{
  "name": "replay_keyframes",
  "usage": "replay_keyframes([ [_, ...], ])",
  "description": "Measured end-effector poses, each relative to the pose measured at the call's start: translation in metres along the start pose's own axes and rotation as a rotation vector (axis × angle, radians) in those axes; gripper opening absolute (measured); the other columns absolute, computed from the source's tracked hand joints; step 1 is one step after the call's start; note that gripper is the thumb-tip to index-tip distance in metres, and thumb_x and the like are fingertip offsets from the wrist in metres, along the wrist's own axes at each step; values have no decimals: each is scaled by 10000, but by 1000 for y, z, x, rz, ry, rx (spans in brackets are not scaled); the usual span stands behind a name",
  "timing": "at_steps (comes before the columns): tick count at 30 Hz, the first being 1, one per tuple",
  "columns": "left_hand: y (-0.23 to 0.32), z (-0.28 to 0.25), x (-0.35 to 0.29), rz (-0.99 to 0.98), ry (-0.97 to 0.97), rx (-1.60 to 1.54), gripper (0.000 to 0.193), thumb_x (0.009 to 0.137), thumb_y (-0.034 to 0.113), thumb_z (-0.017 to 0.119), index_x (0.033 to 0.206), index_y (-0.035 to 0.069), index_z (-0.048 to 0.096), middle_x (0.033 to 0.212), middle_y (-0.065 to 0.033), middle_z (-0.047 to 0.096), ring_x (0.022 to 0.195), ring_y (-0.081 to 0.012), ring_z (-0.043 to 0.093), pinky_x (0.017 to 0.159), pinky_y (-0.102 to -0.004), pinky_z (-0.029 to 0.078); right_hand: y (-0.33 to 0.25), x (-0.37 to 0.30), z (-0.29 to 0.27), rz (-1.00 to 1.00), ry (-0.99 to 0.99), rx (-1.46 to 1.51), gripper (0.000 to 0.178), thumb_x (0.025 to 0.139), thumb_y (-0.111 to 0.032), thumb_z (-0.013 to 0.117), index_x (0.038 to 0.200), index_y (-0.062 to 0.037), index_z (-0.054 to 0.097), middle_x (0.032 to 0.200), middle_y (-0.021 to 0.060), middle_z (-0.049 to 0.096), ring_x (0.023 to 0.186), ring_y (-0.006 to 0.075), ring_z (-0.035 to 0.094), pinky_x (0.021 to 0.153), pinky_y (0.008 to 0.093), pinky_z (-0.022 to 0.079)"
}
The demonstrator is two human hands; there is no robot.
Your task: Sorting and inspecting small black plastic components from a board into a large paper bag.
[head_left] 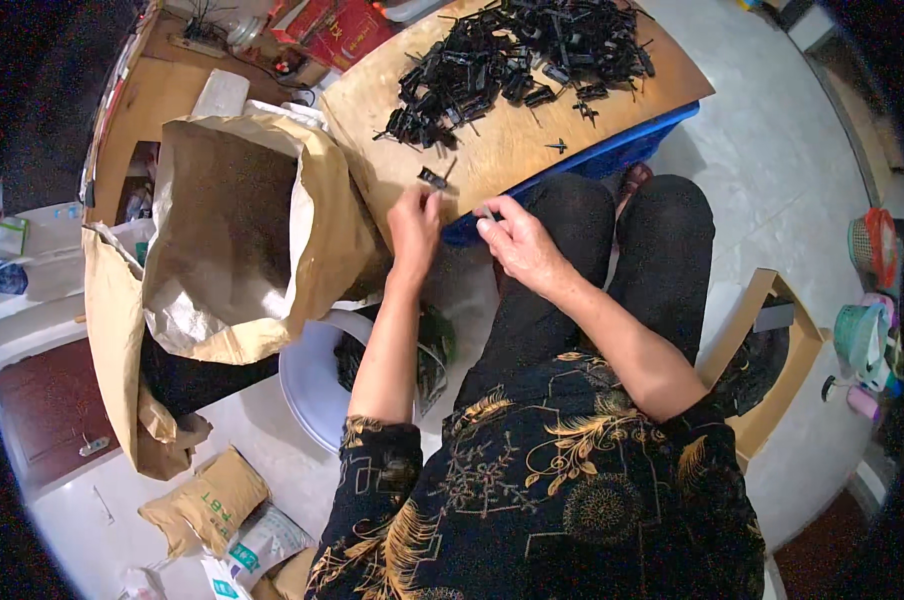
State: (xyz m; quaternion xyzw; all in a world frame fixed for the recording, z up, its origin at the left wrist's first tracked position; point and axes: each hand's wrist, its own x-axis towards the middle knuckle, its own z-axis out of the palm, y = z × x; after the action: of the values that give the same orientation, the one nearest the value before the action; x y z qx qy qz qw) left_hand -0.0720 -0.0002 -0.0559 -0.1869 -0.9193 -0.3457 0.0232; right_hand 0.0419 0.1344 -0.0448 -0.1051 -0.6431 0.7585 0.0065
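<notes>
Close to the near edge of the wooden board (382,110), my left hand (415,232) is closed in a pinch. A small black plastic part (433,179) with a thin stem shows right at its fingertips, seemingly gripped by them. My right hand (520,243), just beyond the board's edge above my lap, also pinches. Between its thumb and forefinger shows a small greyish piece (487,213), too little visible to name. A large heap of black plastic parts (522,70) covers the board's far side. One loose black piece (557,147) lies apart, nearer the right edge.
To the left gapes a big brown paper sack (317,200) with a pale lining. Below it stands a white tub (307,390) with dark parts inside. A cardboard box (762,430) is at my right. Filled bags (212,495) lie on the floor; a blue support (602,155) shows under the board.
</notes>
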Motion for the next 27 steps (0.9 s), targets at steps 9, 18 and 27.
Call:
replay_keyframes([
  [9, 75, -87, -66, 421, -249, 323, 68, 766, 41, 573, 833, 54, 568, 702, -135, 468, 638, -311, 558, 517, -394, 443, -19, 6, -17, -47, -52, 3, 257, 892, -270, 511, 956, -23, 540, 618, -22, 455, 498, 46, 375, 432, 216, 324],
  [18, 88, -95, -75, 397, -386, -152, 202, 752, 39, 626, 933, 48, 537, 768, -72, 529, 619, -190, 544, 553, -301, 464, -36, -9, -25, 299, -572, 387, 219, 908, -309, 491, 803, -119, 514, 534, -85, 359, 416, 4, 278, 372, 163, 204],
  [27, 98, -86, -83, -365, -563, -996, 509, 785, 88, 629, 1196, 61, 330, 850, -70, 585, 562, -98, 519, 474, -192, 396, -45, -15, -21, 327, -623, 473, 208, 906, -302, 495, 898, -99, 541, 559, -73, 415, 416, -4, 295, 372, 153, 214],
])
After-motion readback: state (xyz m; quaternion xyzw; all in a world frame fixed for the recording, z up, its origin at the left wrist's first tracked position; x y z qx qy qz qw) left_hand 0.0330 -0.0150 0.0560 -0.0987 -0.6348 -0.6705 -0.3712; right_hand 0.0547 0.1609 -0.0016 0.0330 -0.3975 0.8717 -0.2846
